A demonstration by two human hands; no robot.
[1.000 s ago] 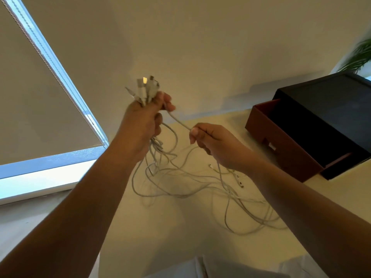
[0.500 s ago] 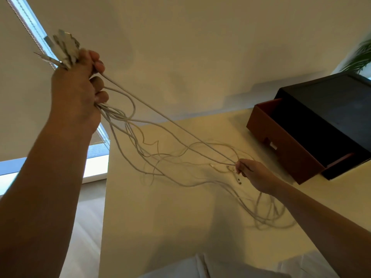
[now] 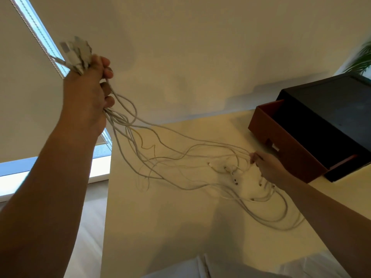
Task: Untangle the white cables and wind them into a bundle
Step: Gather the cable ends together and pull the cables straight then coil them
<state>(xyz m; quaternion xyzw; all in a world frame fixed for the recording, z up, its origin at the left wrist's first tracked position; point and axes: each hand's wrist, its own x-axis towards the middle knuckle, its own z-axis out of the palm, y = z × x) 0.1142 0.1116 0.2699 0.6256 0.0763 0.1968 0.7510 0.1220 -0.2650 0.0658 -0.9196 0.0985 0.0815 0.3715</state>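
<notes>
One wide-angle view, worn on the person's head, looks forward and down along both bare forearms onto the pale cream counter (image 3: pixel 160 227). It sits close: the raised left hand (image 3: pixel 86 97), gripping thin white cables (image 3: pixel 118 123), looms upper left, while the right hand (image 3: pixel 269 169), pinching them, lies farther out, mid-right.

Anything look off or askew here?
Two things. The white cables are a crossed tangle, gripped at the plug ends by the raised left hand, sagging to the table, with loose connectors scattered by the right hand, which pinches one strand. The dark lid sits offset on the brown box, leaving one corner uncovered. No damage visible.
</notes>
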